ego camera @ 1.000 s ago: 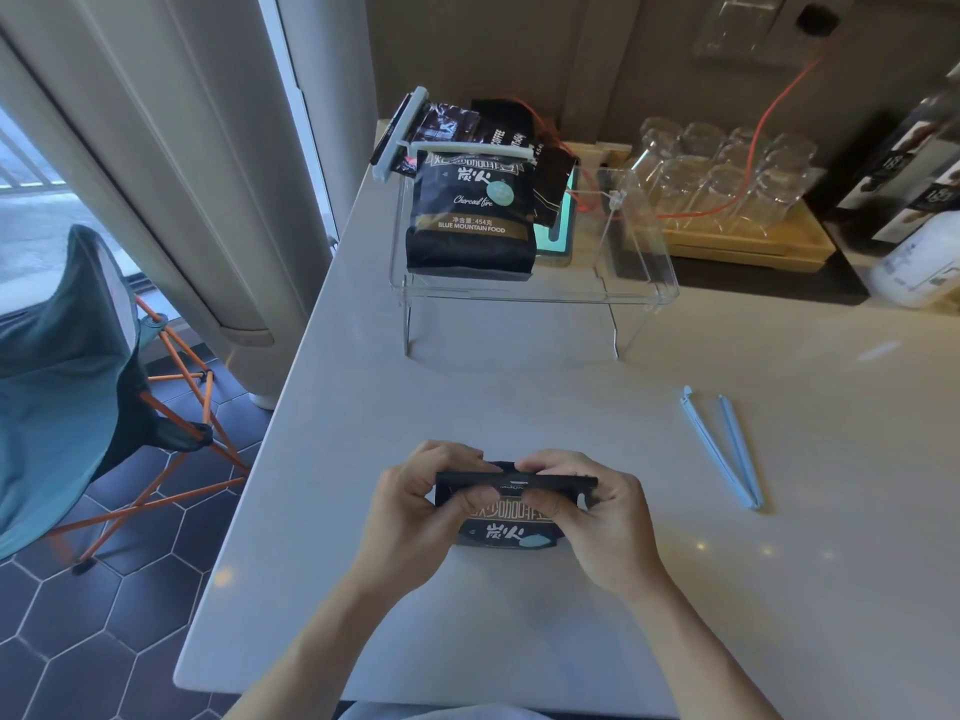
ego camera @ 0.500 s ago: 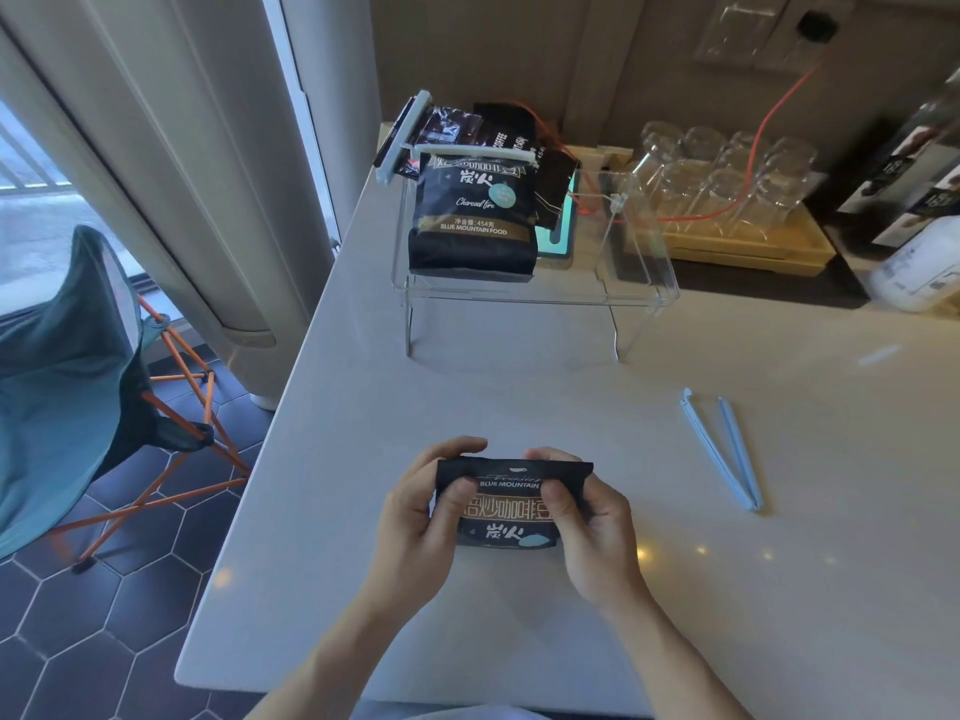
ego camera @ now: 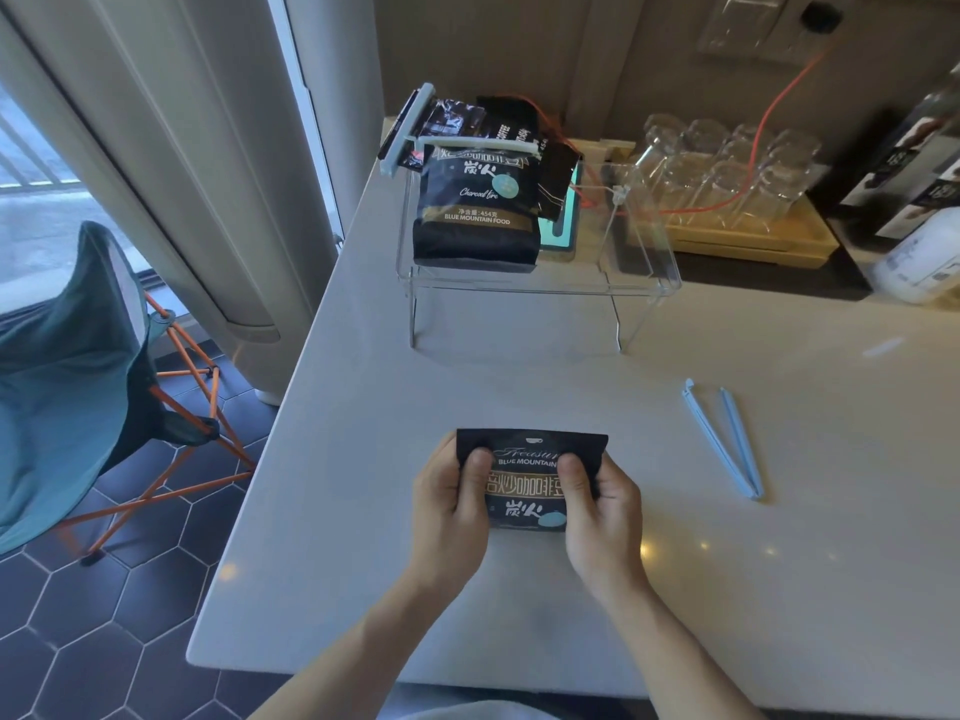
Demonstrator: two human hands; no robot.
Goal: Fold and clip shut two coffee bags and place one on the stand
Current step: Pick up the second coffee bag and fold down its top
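A black coffee bag (ego camera: 524,485) stands on the white table near the front edge. My left hand (ego camera: 449,504) grips its left side and my right hand (ego camera: 602,506) its right side, both thumbs pressed on the front. Its top flap stands unfolded. A light blue clip (ego camera: 724,439) lies open on the table to the right, apart from my hands. A second black coffee bag (ego camera: 475,210) sits on the left part of the clear acrylic stand (ego camera: 644,283), with a white clip (ego camera: 475,144) across its folded top.
More dark bags (ego camera: 467,119) and a teal object (ego camera: 563,226) sit behind the clipped bag. Several upturned glasses (ego camera: 727,168) stand on a wooden tray (ego camera: 753,241) at the back right, with an orange cable (ego camera: 769,111) above. A folding chair (ego camera: 78,366) stands left of the table.
The bag's top, folded down under my fingers a second ago, has come up and now stands unfolded. My hands shifted from the top edge to the bag's sides.
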